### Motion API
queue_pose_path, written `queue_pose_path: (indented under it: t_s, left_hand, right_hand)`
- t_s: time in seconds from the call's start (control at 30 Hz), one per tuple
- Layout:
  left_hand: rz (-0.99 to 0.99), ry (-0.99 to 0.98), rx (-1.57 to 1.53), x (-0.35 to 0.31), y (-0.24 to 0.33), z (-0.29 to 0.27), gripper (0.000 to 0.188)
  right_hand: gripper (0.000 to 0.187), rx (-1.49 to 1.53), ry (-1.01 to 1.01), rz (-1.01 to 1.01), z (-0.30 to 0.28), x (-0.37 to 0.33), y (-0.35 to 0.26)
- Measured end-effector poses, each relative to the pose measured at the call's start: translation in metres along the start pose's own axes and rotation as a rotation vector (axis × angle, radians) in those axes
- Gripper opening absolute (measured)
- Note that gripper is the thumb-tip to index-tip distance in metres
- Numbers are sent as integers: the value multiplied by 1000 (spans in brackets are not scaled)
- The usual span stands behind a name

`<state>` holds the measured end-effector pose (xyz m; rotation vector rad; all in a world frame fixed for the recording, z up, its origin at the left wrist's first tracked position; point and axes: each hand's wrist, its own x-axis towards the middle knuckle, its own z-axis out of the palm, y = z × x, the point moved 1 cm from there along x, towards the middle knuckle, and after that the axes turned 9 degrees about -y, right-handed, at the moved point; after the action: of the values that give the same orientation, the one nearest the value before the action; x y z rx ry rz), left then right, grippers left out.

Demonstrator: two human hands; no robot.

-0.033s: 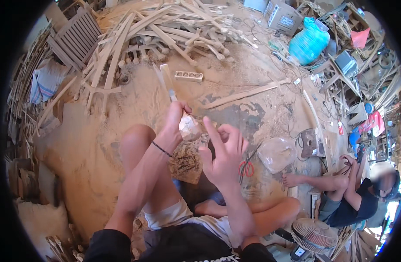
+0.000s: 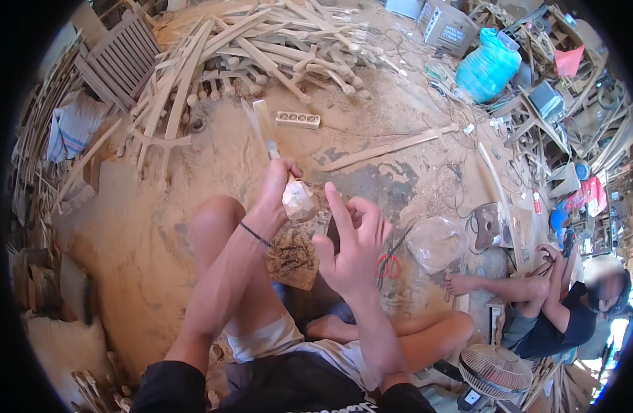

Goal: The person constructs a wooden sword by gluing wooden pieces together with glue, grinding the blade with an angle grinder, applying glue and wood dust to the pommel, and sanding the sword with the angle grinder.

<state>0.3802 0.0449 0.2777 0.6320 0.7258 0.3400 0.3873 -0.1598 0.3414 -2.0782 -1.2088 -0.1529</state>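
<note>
My left hand point(image 2: 275, 184) is wrapped around a wooden stick with a knobbed end. The stick's pale, rough-cut knob point(image 2: 300, 202) sticks out below my fist, toward me. Beyond the fist its flat shaft point(image 2: 264, 124) points away. My right hand point(image 2: 354, 241) hovers just right of the knob, apart from it. Its index finger and thumb are stretched out, the other fingers are loosely bent, and nothing shows in it. Below the knob, between my legs, lies a brown, dust-covered board point(image 2: 294, 258).
A big heap of similar wooden sticks point(image 2: 261, 48) lies ahead, with a power strip point(image 2: 298, 120) before it. A long plank point(image 2: 392, 146) rests on the dusty floor. To the right are a clear plastic bag point(image 2: 437, 242), a fan point(image 2: 497, 372) and a seated person point(image 2: 557, 310).
</note>
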Motion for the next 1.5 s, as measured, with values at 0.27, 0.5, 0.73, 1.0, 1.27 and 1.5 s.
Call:
queue_pose_path:
  t_s: [0.27, 0.5, 0.73, 1.0, 1.27, 1.5]
  left_hand:
    - [-26, -22, 3, -10, -3, 1, 6]
    - [-67, -17, 8, -20, -1, 8, 5]
    - [-70, -44, 12, -16, -2, 4, 5]
    - [247, -237, 155, -18, 15, -27, 14]
    - [148, -109, 451, 8, 27, -39, 15]
    - [231, 83, 477, -26, 25, 2, 14]
  right_hand:
    - [67, -114, -3, 13, 1, -4, 4]
    - [66, -186, -8, -54, -6, 14, 5]
    - [45, -230, -17, -12, 4, -1, 48]
    - [20, -134, 300, 1136, 92, -178, 284]
    - [68, 9, -162, 1173, 169, -258, 325]
    - [38, 379, 377, 814, 164, -210, 311]
